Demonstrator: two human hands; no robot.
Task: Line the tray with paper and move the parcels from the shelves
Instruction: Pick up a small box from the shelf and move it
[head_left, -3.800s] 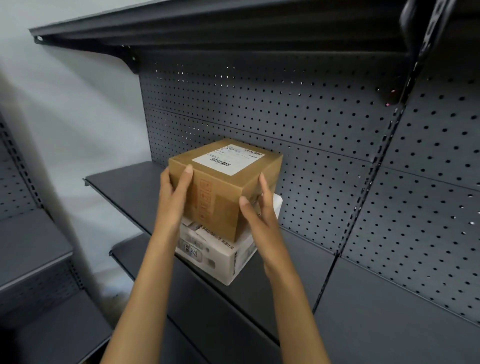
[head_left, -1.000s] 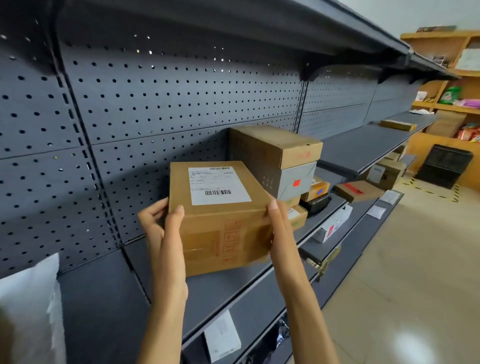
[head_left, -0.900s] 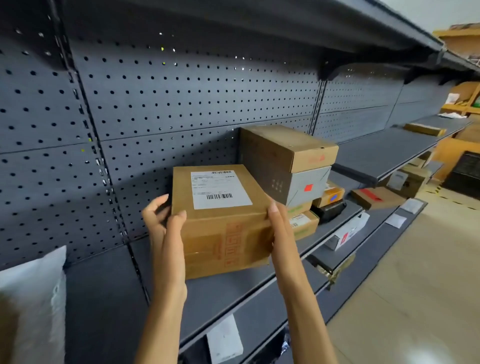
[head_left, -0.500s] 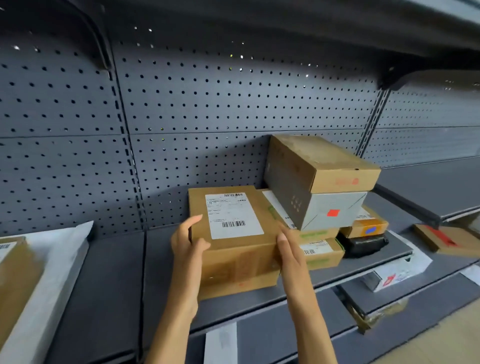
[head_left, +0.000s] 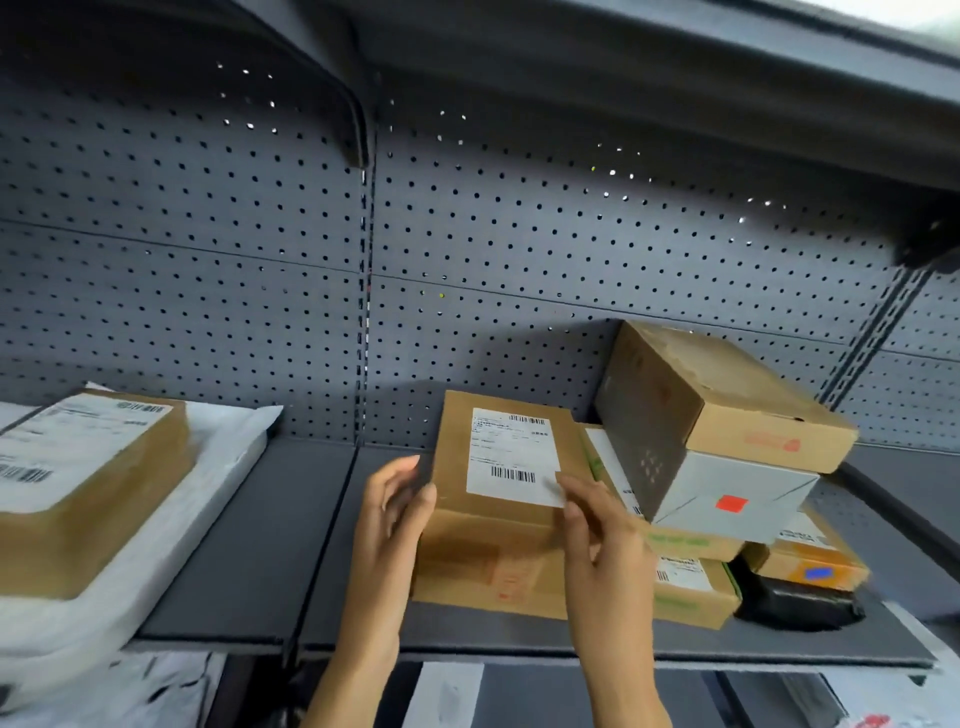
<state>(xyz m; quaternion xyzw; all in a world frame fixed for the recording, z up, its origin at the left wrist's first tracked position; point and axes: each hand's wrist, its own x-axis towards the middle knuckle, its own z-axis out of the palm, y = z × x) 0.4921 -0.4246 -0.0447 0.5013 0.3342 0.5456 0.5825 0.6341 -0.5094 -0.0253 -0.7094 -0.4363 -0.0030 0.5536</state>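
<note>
A brown cardboard parcel (head_left: 488, 561) with a white barcode label sits on the grey shelf (head_left: 249, 545), pushed against a stack of parcels (head_left: 727, 493) on its right. My left hand (head_left: 395, 519) is at the parcel's left side with loosely bent fingers, touching its edge. My right hand (head_left: 597, 535) lies against the parcel's right front corner with fingers stretched out. Neither hand wraps round the parcel. No tray or paper is in view.
At the far left, a flat brown parcel (head_left: 88, 478) lies on a white mailer bag (head_left: 218, 467). The right stack includes a black pouch (head_left: 795, 597) and small labelled boxes. A perforated back panel (head_left: 519, 234) and an upper shelf close in the space. More mailers lie below (head_left: 130, 686).
I carried the parcel along the shelving and set it down on the shelf beside the stack. Both hands have loosened from its sides.
</note>
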